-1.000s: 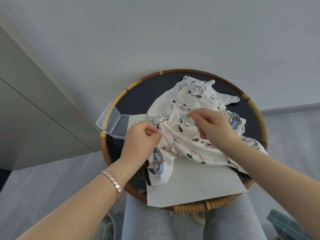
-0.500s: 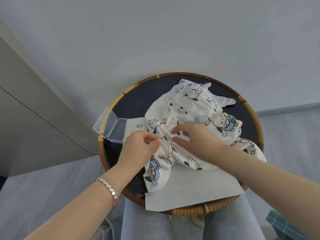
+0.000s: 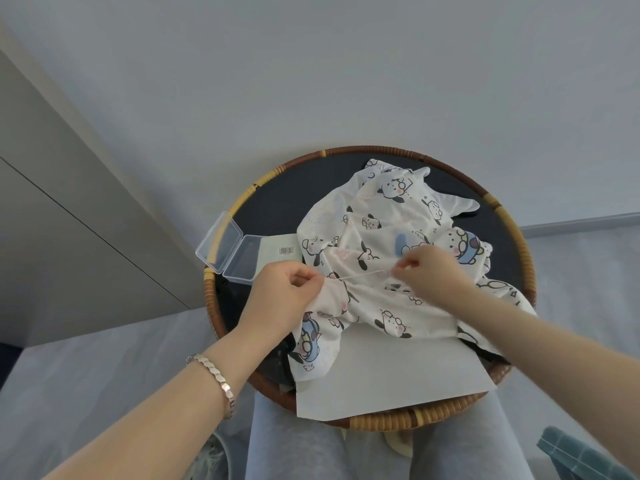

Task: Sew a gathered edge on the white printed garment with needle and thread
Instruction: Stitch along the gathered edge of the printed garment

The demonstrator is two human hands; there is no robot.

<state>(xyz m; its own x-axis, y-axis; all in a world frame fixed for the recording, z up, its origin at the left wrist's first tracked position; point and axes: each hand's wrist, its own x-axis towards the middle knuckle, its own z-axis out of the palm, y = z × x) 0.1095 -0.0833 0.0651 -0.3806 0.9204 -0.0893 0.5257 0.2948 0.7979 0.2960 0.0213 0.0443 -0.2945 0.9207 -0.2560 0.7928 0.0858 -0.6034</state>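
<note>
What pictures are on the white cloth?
The garment has cartoon animal faces with black ears and pink cheeks, some with blue. The head view shows it.

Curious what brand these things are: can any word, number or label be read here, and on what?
On the pale card beside the clear box: a barcode, its print too small to read.
On the white printed garment: cartoon figures only, no readable words.
No other text visible.

A plain pale grey wall (image 3: 346,64) fills the far side in soft, even light. At left stands a beige cabinet panel (image 3: 52,202) crossed by a dark seam. Below lies a grey marbled floor (image 3: 86,368), with a grey skirting strip (image 3: 581,221) at far right.
</note>
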